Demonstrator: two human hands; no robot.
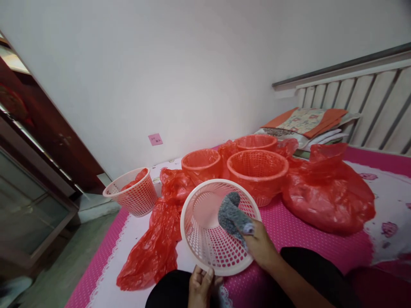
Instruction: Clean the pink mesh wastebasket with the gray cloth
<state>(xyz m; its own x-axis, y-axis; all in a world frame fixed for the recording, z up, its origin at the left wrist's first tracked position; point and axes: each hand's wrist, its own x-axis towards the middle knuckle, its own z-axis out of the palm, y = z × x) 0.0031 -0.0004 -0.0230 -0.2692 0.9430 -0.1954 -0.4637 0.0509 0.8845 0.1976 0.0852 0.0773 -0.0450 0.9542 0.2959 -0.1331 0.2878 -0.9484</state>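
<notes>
A pale pink-white plastic basket with lattice sides is tilted in front of me, its mouth facing me. My left hand grips its lower rim, thumb over the edge. My right hand is closed around a fuzzy grey cloth with a small white patch. The cloth hangs over the basket's mouth; I cannot tell whether it touches the inside wall. Just behind stands a basket lined with red plastic. A crumpled red plastic bag lies left of the held basket.
Two more red-lined baskets, one at the back left and one at the back right, stand near the wall. A white basket holding red plastic is far left. A bulging red bag lies right, before folded textiles and a radiator.
</notes>
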